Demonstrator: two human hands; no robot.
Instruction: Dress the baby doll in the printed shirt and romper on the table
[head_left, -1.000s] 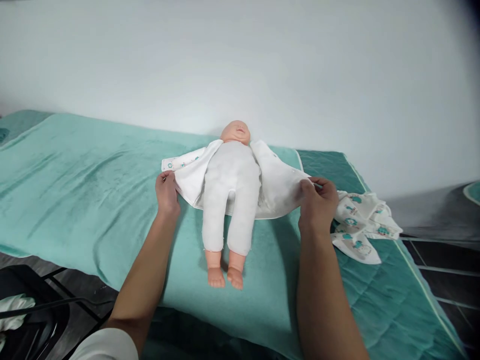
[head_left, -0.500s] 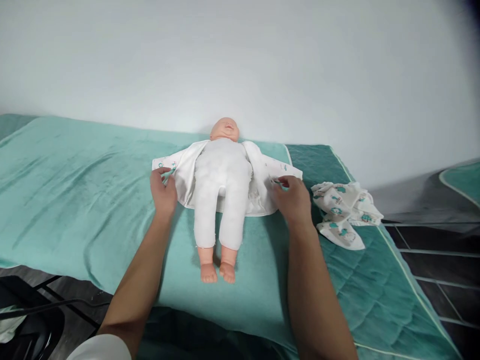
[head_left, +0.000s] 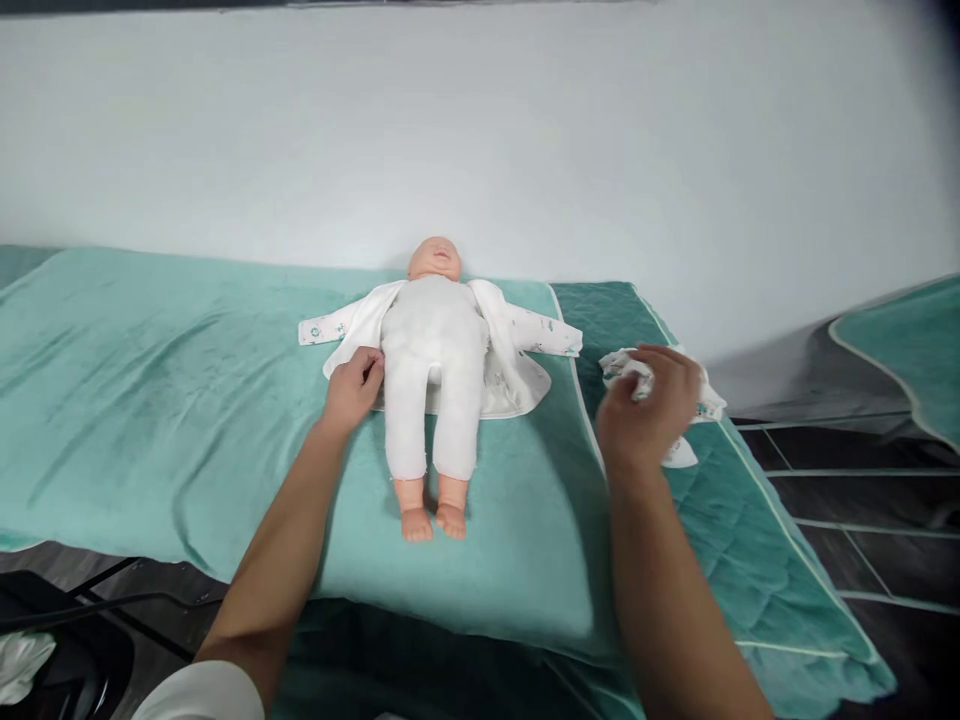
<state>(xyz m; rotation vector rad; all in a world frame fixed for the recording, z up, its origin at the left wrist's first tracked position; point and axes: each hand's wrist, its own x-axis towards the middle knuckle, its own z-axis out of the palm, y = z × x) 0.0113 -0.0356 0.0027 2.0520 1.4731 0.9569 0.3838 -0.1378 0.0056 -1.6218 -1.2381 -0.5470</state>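
A baby doll (head_left: 431, 400) with a white cloth body lies on its back, feet towards me. Beneath it is spread an open white baby jacket (head_left: 525, 385), its printed sleeves stretched out to both sides; the doll's arms are not visible. At the doll's hip, on the left of the view, my left hand (head_left: 352, 390) rests over the jacket with curled fingers; what they pinch, if anything, is hidden. Over to the right, my right hand (head_left: 652, 405) has its fingers closed round part of a crumpled white printed baby garment (head_left: 709, 398), which it partly covers.
A light green sheet (head_left: 187, 400) covers the bed, with a darker quilted pad (head_left: 750, 560) showing at the right. Behind stands a white wall (head_left: 450, 130). A black chair (head_left: 82, 650) is at the lower left, and another green-covered surface (head_left: 907, 350) at the right.
My right hand has left the jacket's sleeve and moved right onto the crumpled garment. My left hand has shifted from the other sleeve in towards the doll's hip.
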